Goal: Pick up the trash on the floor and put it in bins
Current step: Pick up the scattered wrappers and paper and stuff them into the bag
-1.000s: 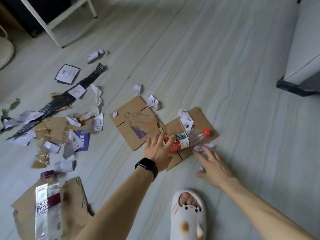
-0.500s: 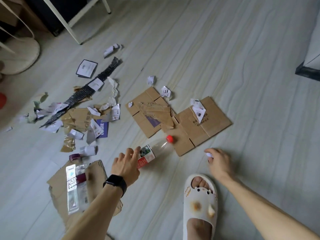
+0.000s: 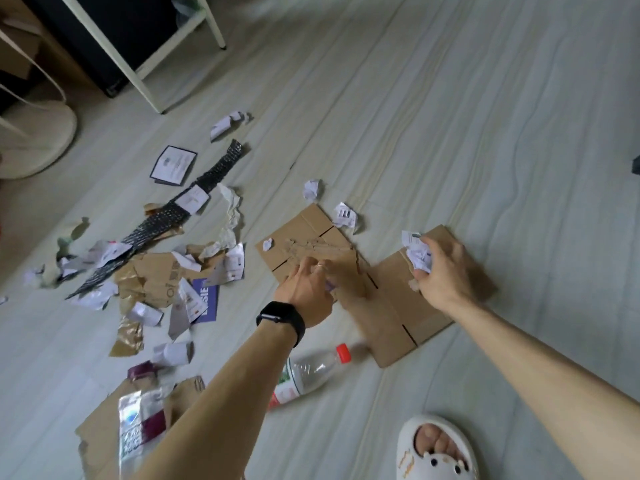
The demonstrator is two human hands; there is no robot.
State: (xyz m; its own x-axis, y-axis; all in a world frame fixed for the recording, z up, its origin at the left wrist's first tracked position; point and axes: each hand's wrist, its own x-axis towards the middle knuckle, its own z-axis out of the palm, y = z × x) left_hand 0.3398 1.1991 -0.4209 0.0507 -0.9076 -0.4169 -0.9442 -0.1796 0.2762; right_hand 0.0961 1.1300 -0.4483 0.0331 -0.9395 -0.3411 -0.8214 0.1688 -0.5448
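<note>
Head view. The left hand (image 3: 306,292) reaches forward, fingers stretched out toward a torn cardboard strip (image 3: 322,249) that lies just ahead of them on the flat cardboard (image 3: 398,317), its long axis running left to right; contact cannot be told. The right hand (image 3: 445,275) grips crumpled paper (image 3: 417,252). A bottle (image 3: 308,374) lies on the floor (image 3: 485,133) under the left forearm. The left hand is nearer the strip; no bin is in view
</note>
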